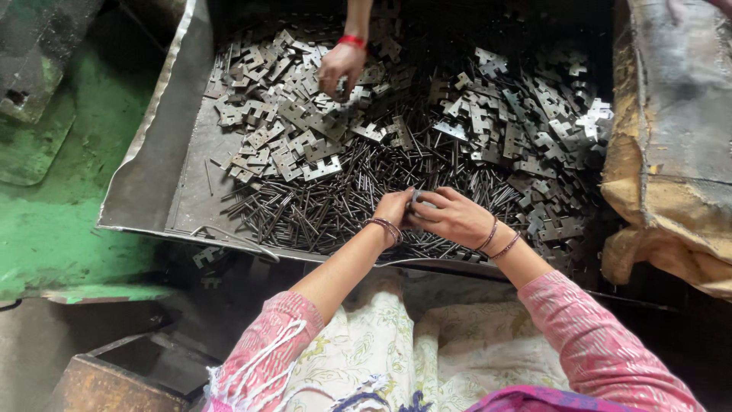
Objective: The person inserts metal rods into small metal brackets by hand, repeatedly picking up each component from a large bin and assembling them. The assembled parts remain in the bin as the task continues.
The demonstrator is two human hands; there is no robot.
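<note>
A small notched metal plate (418,200), grey and flat, sits pinched between both hands just below the centre of the frame, above a heap of thin dark pins (320,206). The left hand (393,207) closes its fingertips on the plate's near edge; the right hand (450,216) curls around its far side, thumb and fingers gripping. The work looks to be at the fitting stage, with plate and pin being brought together; lining up so slim a pin would call for a steady, fine pinch. Stamped plates (305,122) of the same cut, dull and sharp-cornered, lie piled across the upper half of a battered sheet-metal tray (145,183). At top centre, another person's hand (340,69), a red band at its wrist, reaches into that pile. Worn yellowed padding (671,152) fills the right edge.
</note>
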